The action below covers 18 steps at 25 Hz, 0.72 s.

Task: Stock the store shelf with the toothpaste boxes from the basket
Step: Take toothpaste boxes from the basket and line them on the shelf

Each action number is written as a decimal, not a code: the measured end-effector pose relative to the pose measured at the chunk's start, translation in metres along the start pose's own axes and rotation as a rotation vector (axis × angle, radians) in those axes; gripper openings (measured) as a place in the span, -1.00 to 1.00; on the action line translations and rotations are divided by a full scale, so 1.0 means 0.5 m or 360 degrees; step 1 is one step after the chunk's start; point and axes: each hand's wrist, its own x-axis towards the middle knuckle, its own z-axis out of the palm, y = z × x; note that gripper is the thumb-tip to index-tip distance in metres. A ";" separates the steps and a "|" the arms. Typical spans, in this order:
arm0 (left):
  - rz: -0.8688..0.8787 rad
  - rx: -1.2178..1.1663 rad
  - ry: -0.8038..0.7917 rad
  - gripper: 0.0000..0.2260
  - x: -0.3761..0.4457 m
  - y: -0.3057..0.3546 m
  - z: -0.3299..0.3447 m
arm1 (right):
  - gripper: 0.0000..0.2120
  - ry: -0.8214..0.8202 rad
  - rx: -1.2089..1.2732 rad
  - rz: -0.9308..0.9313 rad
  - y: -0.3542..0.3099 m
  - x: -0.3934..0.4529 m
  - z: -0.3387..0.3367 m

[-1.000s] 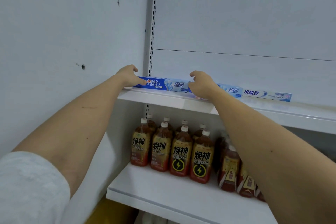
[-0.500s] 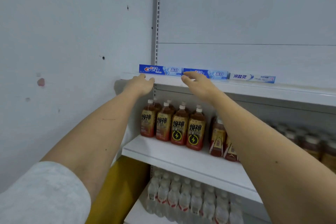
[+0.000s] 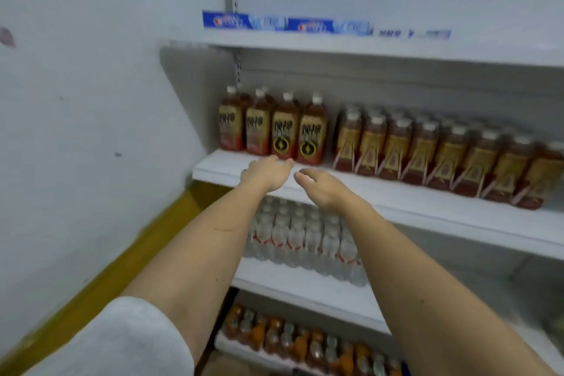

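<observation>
Both hands have dropped away from the top shelf since half a second ago, and the view has tilted down so that lower shelves show. The white shelving unit (image 3: 396,49) fills the right of the picture beside a pale wall (image 3: 76,101) with a yellow strip along its base. On the top shelf three toothpaste boxes lie end to end against the back panel: a blue one (image 3: 244,21) at the left, a second blue one (image 3: 329,26) touching it, and a paler one (image 3: 415,33) to the right, all blurred. The next shelf down carries brown drink bottles (image 3: 274,128) at the left and a long row of gold-labelled bottles (image 3: 442,156) beside them. Below stand clear water bottles (image 3: 299,235), and lower still orange-capped bottles (image 3: 305,339). The left hand (image 3: 265,172) and right hand (image 3: 320,188) hang in front of the second shelf's edge, near each other but apart, fingers loose and extended, holding nothing. A grey sleeve (image 3: 106,342) covers the left upper arm.
</observation>
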 end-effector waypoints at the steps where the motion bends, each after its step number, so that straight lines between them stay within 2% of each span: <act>1: 0.0002 0.0001 -0.0088 -0.37 -0.013 -0.014 0.055 | -0.43 -0.0036 0.0014 0.0071 0.031 -0.019 0.035; 7: -0.0038 0.0077 -0.0635 -0.36 -0.095 -0.109 0.373 | -0.41 -0.0338 0.0159 0.0497 0.235 -0.158 0.230; 10: -0.0108 0.0165 -0.0751 -0.36 -0.142 -0.125 0.504 | -0.41 -0.0414 0.0246 0.0666 0.337 -0.206 0.308; 14: -0.0095 0.0196 -0.0933 -0.46 -0.193 -0.130 0.712 | -0.50 -0.0552 0.0286 0.0683 0.495 -0.259 0.423; 18: -0.0171 0.0144 -0.1154 -0.53 -0.256 -0.154 0.973 | -0.50 -0.0642 0.0554 0.0952 0.703 -0.356 0.597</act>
